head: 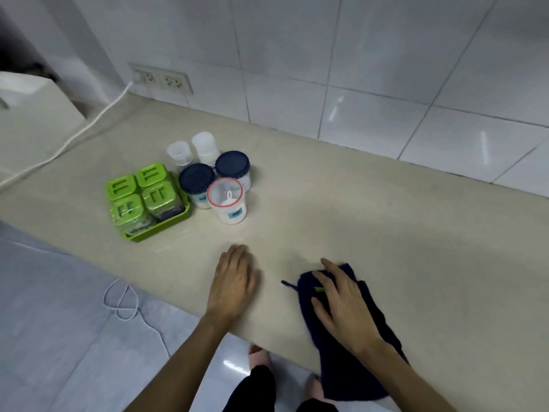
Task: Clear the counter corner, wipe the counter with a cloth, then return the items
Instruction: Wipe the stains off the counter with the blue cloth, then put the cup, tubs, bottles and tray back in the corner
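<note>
A dark blue cloth [371,328] lies on the beige counter [386,227] at its front edge and hangs over it. My right hand [341,307] rests flat on the cloth with fingers spread. My left hand [234,281] lies flat on the bare counter to the left of the cloth. Further back stand a green tray [178,221] with several green-lidded containers, two jars with dark blue lids [196,178], a clear jar with a red rim [225,193] and two small white containers [205,142].
White tiled wall runs behind the counter, with a double socket [162,78] and a white cable [89,123] trailing left past a white appliance [32,108]. Below the counter edge are a tiled floor, a looped cable [124,301] and my feet in slippers.
</note>
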`<action>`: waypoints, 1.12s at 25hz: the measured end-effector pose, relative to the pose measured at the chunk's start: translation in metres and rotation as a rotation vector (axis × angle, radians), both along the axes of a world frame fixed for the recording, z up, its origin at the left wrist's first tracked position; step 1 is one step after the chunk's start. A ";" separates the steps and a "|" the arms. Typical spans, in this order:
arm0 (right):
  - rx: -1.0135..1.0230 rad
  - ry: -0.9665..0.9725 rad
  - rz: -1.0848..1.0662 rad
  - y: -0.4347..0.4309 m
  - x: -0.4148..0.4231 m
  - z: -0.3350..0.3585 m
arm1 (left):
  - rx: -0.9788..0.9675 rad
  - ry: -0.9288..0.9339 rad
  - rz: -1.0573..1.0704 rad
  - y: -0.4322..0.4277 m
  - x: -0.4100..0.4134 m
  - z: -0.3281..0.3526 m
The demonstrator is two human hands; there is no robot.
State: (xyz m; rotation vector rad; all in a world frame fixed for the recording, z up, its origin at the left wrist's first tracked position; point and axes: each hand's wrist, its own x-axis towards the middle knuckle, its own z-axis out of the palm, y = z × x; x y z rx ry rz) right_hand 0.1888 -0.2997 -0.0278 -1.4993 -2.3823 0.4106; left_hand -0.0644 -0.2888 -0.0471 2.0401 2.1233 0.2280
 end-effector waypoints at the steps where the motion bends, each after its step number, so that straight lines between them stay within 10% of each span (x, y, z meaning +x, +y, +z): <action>1: -0.009 0.014 0.037 0.011 -0.019 0.003 | -0.001 -0.015 0.009 0.007 -0.011 0.000; 17: -0.169 0.520 -0.233 0.164 -0.243 -0.009 | 0.119 -0.250 0.168 0.050 -0.077 -0.035; 28: -0.025 0.567 -0.688 0.182 0.010 0.027 | 0.202 -0.277 -0.231 0.122 0.071 -0.010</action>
